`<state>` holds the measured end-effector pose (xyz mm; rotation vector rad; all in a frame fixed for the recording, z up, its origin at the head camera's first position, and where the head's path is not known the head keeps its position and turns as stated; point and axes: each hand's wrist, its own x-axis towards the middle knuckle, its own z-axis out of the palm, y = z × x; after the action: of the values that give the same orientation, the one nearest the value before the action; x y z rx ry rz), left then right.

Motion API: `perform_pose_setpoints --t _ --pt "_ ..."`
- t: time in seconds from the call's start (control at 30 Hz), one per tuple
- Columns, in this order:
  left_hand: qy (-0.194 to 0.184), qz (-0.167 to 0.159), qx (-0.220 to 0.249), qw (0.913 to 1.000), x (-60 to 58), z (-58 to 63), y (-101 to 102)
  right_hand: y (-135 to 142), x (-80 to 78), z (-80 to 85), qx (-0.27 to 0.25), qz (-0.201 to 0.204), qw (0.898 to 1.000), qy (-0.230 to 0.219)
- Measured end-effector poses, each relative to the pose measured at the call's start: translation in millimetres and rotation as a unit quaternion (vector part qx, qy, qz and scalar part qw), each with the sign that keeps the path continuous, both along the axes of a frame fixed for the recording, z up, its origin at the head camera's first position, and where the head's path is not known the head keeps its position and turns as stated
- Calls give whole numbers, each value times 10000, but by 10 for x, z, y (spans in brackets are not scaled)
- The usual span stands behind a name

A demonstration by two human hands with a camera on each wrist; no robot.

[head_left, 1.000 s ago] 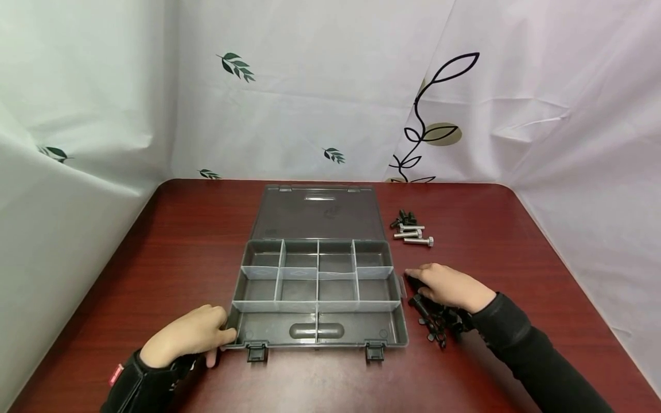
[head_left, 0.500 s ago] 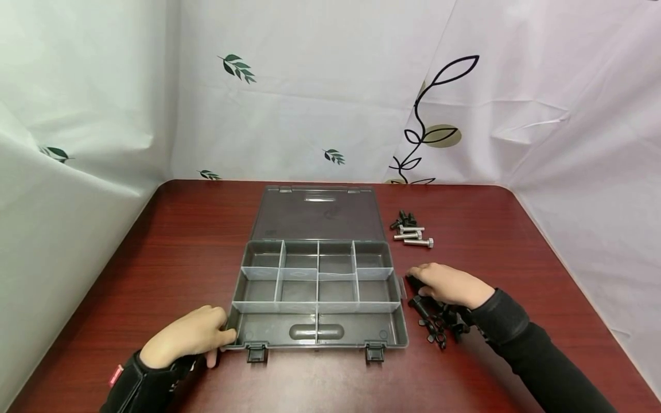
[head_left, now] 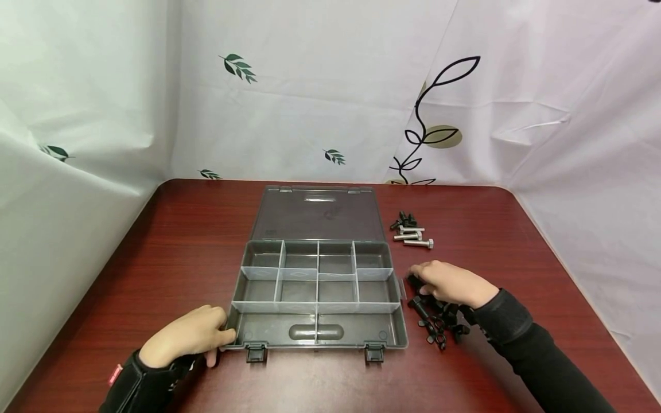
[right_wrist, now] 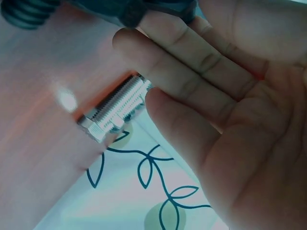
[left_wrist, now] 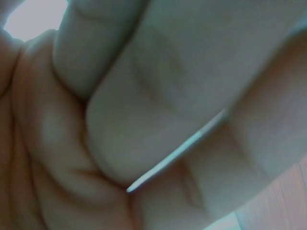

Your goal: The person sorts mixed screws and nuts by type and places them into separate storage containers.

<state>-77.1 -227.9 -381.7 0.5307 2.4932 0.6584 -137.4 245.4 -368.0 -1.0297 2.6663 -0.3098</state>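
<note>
Partly hidden beneath the right hand [head_left: 454,284], too jumbled to count: a pile of black fasteners [head_left: 445,314]. Covered in part by the left hand [head_left: 188,331]: the front left corner of the compartment box [head_left: 341,346]. Too small to make out: markings on the red tag [head_left: 116,374] of the left sleeve [head_left: 142,387]. Cut by the right wrist view's top edge: a black bolt [right_wrist: 108,9]. Blurred beyond identifying in the left wrist view: a pale line [left_wrist: 176,152] between fingers [left_wrist: 144,110].

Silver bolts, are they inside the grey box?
No, the silver bolts lie on the table, beside the open grey box.
</note>
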Motion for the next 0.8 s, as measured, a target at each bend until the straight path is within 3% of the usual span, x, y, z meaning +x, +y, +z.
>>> perform_pose_setpoints --t 0.17,0.37,0.57,0.8 --pt "-30 20 88 10000 1 15 -2 5 -18 61 -41 -86 9999 -68" --pt "-30 42 155 9999 7 6 4 30 1 157 -154 -441 9968 -654" --pt "-13 76 39 10000 12 0 1 45 -29 272 178 -262 9994 -128" --pt "2 37 40 10000 4 -6 -3 52 -99 397 324 -258 9991 -80"
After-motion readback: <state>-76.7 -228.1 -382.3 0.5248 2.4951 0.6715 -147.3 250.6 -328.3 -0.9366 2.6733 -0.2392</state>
